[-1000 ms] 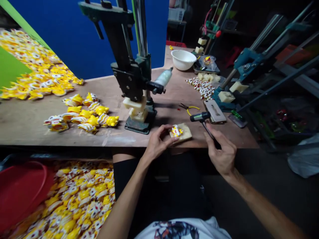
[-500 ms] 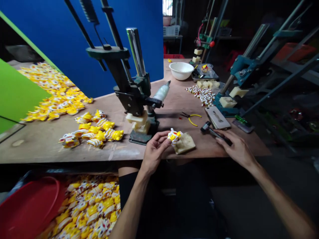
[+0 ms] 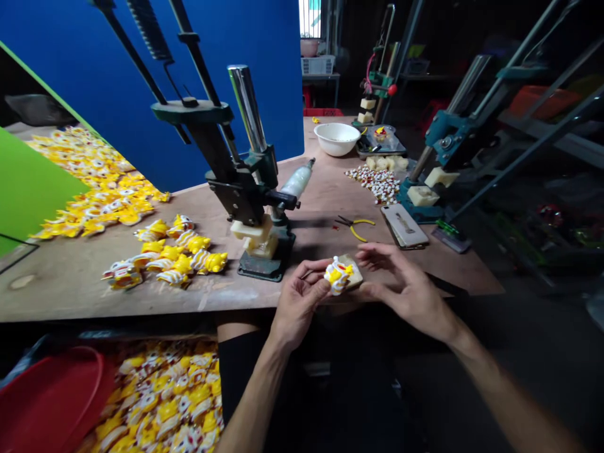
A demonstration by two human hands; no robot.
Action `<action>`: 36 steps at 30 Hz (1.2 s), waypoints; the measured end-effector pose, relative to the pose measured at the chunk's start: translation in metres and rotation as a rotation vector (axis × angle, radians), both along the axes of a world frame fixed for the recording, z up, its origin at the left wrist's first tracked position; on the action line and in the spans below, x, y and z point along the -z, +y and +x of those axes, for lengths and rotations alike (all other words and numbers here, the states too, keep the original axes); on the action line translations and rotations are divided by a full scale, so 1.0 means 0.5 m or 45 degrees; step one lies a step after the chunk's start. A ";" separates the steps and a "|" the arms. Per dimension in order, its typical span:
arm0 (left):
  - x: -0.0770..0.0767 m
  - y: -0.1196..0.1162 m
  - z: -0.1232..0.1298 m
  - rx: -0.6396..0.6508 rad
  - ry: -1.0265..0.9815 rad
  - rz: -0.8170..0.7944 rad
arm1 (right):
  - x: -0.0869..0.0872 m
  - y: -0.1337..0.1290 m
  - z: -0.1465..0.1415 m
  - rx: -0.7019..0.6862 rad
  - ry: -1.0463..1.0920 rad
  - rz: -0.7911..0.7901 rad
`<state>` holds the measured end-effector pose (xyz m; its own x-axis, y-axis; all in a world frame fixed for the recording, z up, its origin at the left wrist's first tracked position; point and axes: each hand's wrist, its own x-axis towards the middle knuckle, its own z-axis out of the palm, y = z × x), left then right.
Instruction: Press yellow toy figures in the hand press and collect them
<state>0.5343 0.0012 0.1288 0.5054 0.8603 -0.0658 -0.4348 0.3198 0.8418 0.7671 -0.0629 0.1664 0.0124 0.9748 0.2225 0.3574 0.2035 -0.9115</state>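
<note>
- from where is the workbench [image 3: 321, 195] viewed?
- from the wearer's head, by one camera, faced forward and down.
- how near?
- the left hand [image 3: 295, 305] and right hand [image 3: 410, 292] are framed close, below centre; the white bowl [image 3: 336, 141] is seen farther off.

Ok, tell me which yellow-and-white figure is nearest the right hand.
The figure held by the left hand, just in front of the pale block; the others in view lie farther off, none of them held.
</note>
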 end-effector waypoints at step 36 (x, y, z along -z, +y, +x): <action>0.019 0.014 -0.045 -0.564 0.538 0.215 | 0.050 0.103 0.056 0.168 -0.261 0.027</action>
